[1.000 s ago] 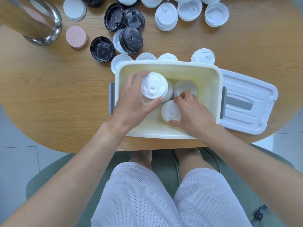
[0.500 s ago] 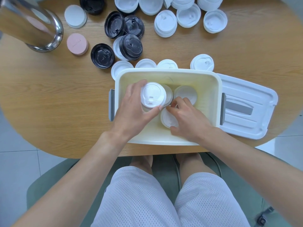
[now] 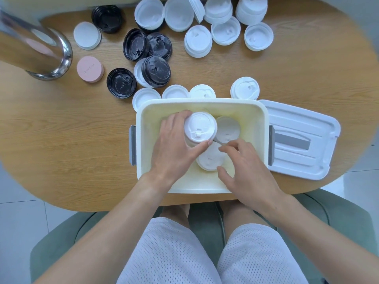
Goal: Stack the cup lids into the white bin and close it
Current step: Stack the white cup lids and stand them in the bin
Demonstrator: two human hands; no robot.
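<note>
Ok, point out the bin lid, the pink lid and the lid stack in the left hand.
bin lid [image 3: 295,158]: head view, flat top.
pink lid [image 3: 89,69]: head view, top face.
lid stack [image 3: 200,126]: head view, top lid.

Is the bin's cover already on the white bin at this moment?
No. The bin cover lies flat on the table to the right of the open white bin.

Home: wooden table [image 3: 61,140], cushioned chair [image 3: 338,212]
</note>
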